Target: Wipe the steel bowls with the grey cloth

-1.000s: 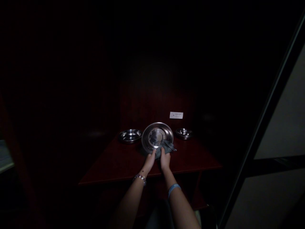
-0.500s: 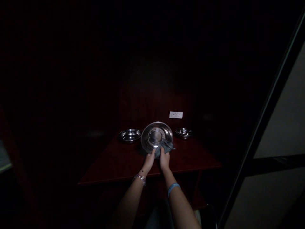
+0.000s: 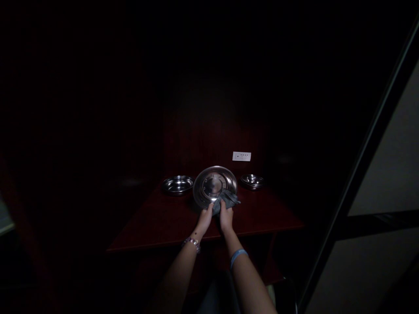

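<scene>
A round steel plate (image 3: 212,184), with a wide rim and a ring of small marks round its centre, is tilted up facing me above the dark red table. My left hand (image 3: 204,218) grips its lower edge, thumb on the face. Close beside it, my right hand (image 3: 226,216) is closed on a grey cloth (image 3: 225,200) that lies against the plate's lower right part. The fingers of both hands behind the plate and cloth are hidden.
On the dark red table (image 3: 258,213) a shiny steel dish (image 3: 178,185) stands at the left and a few nested steel bowls (image 3: 252,182) at the right. A white socket panel (image 3: 242,156) is on the back wall. Pale panels (image 3: 386,174) with a dark frame flank the right side.
Almost nothing differs; the whole view has shifted very slightly. Both hands keep their hold on the plate and the cloth.
</scene>
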Demonstrator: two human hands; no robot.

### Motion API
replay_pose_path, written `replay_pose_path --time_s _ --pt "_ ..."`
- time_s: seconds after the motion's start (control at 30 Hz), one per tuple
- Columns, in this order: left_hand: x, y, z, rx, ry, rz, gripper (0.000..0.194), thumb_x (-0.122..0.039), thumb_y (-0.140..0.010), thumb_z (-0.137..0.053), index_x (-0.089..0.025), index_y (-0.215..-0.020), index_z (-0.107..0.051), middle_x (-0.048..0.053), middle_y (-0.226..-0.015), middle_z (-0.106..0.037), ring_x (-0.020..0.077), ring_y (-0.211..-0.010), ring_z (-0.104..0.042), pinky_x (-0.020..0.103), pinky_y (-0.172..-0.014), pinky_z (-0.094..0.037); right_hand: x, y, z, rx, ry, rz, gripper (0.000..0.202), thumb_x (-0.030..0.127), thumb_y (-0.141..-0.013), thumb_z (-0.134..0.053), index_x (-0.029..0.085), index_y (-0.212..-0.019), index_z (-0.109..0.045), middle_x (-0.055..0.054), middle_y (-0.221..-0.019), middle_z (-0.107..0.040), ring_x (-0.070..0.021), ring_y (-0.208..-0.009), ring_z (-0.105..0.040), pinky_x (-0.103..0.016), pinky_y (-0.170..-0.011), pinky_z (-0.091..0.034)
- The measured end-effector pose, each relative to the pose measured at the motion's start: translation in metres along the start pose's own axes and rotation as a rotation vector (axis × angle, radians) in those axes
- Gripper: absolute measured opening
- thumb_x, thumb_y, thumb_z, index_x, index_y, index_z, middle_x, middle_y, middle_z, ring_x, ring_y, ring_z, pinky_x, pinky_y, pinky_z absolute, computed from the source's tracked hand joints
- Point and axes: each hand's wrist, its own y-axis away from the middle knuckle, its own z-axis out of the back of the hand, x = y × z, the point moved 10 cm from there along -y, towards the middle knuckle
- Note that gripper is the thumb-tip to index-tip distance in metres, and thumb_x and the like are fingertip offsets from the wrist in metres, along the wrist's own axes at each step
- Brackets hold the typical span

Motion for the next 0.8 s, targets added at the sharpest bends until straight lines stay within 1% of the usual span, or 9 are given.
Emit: replay_pose_path --time_s 0.07,0.13,0.3,0.4,0.5,0.8 --pt "-0.002 0.001 0.001 -0.015 -0.065 -0.008 0.02 -0.017 -0.085 -0.055 -0.01 -0.094 -0.072 0.011 -0.104 -0.073 0.0248 -0.114 -0.061 0.04 -0.112 -0.034 -0.001 0.0 0.0 -0.002 -0.009 -0.004 0.04 0.041 -0.085 -0.053 0.012 -0.108 -0.069 -0.012 -0.111 -0.072 -0.0235 -0.107 -0.066 -0.03 -0.094 -0.048" --pt "-0.003 0.002 0.001 -0.016 -0.103 -0.013 0.022 -0.018 -0.086 -0.054 -0.01 -0.097 -0.071 0.011 -0.107 -0.073 0.0237 -0.113 -0.062 0.038 -0.11 -0.036 -0.002 -0.001 0.0 -0.005 -0.013 -0.011 0.041 0.041 -0.084 -0.053 0.012 -0.108 -0.069 -0.012 -0.111 -0.071 -0.0232 -0.107 -0.065 -0.029 -0.094 -0.048" --pt "-0.001 0.0 -0.001 0.021 -0.106 -0.034 0.025 -0.02 -0.086 -0.054 -0.008 -0.1 -0.071 0.012 -0.111 -0.071 0.0237 -0.111 -0.063 0.037 -0.108 -0.039 -0.006 -0.002 0.0 -0.01 -0.017 -0.026 0.044 0.042 -0.083 -0.054 0.009 -0.108 -0.068 -0.014 -0.112 -0.07 -0.0236 -0.106 -0.066 -0.029 -0.093 -0.048" --pt "0.003 -0.002 0.002 0.007 -0.112 -0.035 0.026 -0.021 -0.086 -0.054 -0.008 -0.1 -0.071 0.013 -0.113 -0.071 0.0237 -0.111 -0.063 0.036 -0.107 -0.04 -0.008 -0.004 -0.001 -0.011 -0.028 -0.016 0.044 0.042 -0.083 -0.054 0.01 -0.11 -0.067 -0.014 -0.113 -0.07 -0.0234 -0.106 -0.066 -0.029 -0.093 -0.047" --pt "0.001 -0.002 0.003 0.005 -0.085 -0.05 0.026 -0.021 -0.085 -0.056 -0.009 -0.103 -0.07 0.013 -0.116 -0.069 0.0233 -0.114 -0.062 0.036 -0.107 -0.04 -0.011 -0.005 0.0 -0.016 -0.031 -0.011 0.042 0.041 -0.083 -0.055 0.01 -0.109 -0.067 -0.013 -0.112 -0.071 -0.0237 -0.105 -0.066 -0.03 -0.092 -0.048" --pt "0.004 -0.004 0.005 -0.028 -0.026 -0.009 0.027 -0.024 -0.079 -0.064 -0.01 -0.101 -0.071 0.013 -0.11 -0.072 0.0236 -0.114 -0.062 0.038 -0.108 -0.039 -0.01 -0.006 0.0 -0.023 0.021 0.032 0.035 0.037 -0.084 -0.055 0.011 -0.102 -0.071 -0.013 -0.104 -0.073 -0.0237 -0.1 -0.069 -0.03 -0.09 -0.05"
